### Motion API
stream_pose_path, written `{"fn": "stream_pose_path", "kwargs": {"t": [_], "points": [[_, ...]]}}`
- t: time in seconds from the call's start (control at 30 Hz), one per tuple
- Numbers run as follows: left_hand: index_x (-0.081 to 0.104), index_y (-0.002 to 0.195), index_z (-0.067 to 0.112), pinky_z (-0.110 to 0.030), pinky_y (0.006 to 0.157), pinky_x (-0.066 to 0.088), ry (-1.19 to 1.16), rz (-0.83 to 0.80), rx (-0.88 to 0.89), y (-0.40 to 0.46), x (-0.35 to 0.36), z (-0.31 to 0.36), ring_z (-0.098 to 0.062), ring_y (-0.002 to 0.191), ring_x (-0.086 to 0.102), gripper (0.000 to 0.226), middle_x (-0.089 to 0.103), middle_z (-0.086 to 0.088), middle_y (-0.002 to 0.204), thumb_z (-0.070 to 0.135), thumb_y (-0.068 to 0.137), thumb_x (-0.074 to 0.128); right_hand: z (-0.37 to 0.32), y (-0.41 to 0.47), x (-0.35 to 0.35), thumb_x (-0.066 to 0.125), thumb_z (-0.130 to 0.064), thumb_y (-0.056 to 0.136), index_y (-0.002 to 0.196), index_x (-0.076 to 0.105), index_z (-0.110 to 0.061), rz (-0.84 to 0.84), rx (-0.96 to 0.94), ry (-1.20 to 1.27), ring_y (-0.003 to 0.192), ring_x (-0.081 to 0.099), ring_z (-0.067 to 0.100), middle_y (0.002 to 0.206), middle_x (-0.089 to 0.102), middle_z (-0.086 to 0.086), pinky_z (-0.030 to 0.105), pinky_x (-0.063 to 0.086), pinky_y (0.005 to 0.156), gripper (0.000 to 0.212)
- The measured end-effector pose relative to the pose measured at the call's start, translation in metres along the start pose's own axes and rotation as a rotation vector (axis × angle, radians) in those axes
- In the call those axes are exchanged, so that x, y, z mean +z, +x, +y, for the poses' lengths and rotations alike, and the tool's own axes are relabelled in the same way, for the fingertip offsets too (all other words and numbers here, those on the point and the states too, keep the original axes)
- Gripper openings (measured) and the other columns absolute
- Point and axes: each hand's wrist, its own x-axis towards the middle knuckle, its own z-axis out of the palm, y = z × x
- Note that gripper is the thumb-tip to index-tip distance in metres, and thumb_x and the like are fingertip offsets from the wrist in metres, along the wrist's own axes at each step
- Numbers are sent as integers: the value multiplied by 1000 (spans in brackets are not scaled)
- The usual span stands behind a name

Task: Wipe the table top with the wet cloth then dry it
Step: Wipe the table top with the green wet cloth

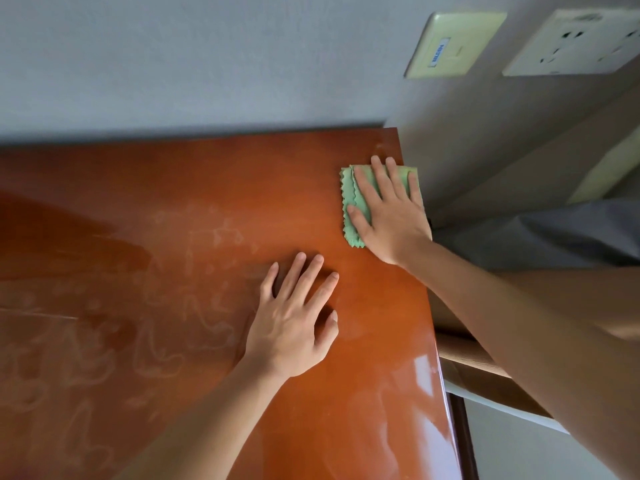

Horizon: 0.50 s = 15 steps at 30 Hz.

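Observation:
A glossy reddish-brown wooden table top (173, 209) fills the left and middle of the head view. Pale dusty smears and streaks cover its left and middle parts. A folded light-green cloth (349, 199) with zigzag edges lies near the table's far right corner. My right hand (388, 209) presses flat on the cloth, fingers spread, hiding most of it. My left hand (294, 320) rests palm down on the bare wood nearer to me, fingers apart, holding nothing.
A grey wall (207, 64) runs along the table's far edge. Two wall plates, a yellowish one (453, 45) and a white socket (575, 43), sit on the wall at the upper right. The table's right edge (436, 341) drops off beside grey fabric (554, 233).

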Motion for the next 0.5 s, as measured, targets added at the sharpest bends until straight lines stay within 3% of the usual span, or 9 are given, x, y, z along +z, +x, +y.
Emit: {"fn": "stream_pose_path", "kwargs": {"t": [0.2, 0.5], "points": [[55, 146, 25, -56, 124, 18, -5, -5, -4, -1, 0, 0, -29, 152, 30, 54, 39, -6, 162, 46, 97, 49, 5, 65, -17, 11, -59, 103, 164, -1, -27, 14, 46, 45, 156, -15, 24, 172, -8, 5, 52, -6, 126, 69], [54, 146, 25, -57, 123, 18, 9, -12, -2, 0, -1, 0, -28, 152, 30, 54, 38, -5, 162, 46, 97, 48, 11, 78, -21, 16, -59, 104, 164, 5, -29, 29, 33, 119, 157, -9, 23, 172, 1, 4, 48, -7, 126, 68]]}}
